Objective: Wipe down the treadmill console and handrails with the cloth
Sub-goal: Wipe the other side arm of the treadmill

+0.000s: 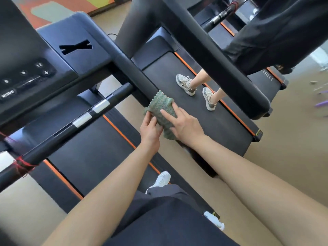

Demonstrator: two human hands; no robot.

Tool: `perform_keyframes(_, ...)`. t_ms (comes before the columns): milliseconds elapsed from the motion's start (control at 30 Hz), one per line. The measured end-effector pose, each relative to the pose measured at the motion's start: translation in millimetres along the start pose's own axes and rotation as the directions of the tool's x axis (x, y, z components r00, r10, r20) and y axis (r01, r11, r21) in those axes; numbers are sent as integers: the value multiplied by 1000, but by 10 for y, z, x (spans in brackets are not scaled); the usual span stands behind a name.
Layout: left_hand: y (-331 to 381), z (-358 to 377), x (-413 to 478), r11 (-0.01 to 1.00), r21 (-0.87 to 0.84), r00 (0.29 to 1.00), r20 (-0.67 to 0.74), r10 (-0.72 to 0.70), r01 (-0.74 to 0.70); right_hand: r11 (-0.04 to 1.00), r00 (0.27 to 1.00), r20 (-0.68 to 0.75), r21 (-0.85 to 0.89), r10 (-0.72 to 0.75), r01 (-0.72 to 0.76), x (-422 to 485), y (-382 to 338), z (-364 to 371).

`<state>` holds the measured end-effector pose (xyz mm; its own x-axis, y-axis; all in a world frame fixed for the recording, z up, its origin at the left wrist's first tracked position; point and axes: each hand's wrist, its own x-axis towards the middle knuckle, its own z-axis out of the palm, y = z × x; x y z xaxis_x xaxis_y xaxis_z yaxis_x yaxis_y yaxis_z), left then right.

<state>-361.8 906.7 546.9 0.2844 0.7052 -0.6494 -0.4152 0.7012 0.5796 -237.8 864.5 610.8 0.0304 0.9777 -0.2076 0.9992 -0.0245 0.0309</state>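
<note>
Head view. Shows two treadmills side by side on a tan floor point(292, 157): near belt point(92, 153) lower left, neighbouring belt point(221, 121) to its right, both orange-edged. Dark console point(26, 73) upper left, with MODE, 9, 12 and + keys legible. Neighbour's padded rail point(221, 68) crossing the upper middle, cutting off the legs of a second person on the neighbouring belt. Near treadmill's padded handrail point(131, 68) running down from the console corner, between the two belts. Crossbar point(58, 134) below the console, passing over the near belt and hiding part of it; red cord point(21, 165) wound round its left end. Both bare forearms reaching up from the bottom edge, over dark trousers.

State of right hand point(184, 125): fingers straight and spread, laid flat on top of the cloth point(162, 107); thumb hidden. State of left hand point(150, 128): fingers curled, pinching the cloth's lower left edge. Position of cloth: green, nubbly, draped over the lower end of the handrail, covering its tip, between both hands.

Counts:
- treadmills 2
- padded rails 2
- silver grip plates point(101, 106) on crossbar 2
- grey sneakers point(185, 84) on neighbouring belt 2
- white shoes point(162, 179) of the wearer 2, the lower one blurred
- cloths 1
- purple item point(321, 103) on floor far right 1, too blurred to identify
</note>
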Motion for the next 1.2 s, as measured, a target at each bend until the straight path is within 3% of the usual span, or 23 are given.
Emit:
perform_keyframes(267, 299, -5, 280, 995, -53, 996, -47, 81, -84, 987, 985, 165, -146, -41, 66, 675, -186, -287)
perform_keyframes(533, 455, -66, 582, 992, -11, 990, -60, 126, -127, 986, 990, 124, -146, -65, 83, 1030, -390, -309)
perform_keyframes(733, 247, -173, 475, 994, -41, 995, 8, 104, -104, 993, 992, 102, -90, -71, 80, 715, -223, -200)
perform_keyframes(1200, -524, -131, -114, 998, 32, 991, 120, -59, 56, 994, 994, 83, 68, 74, -80, -407, 164, 100)
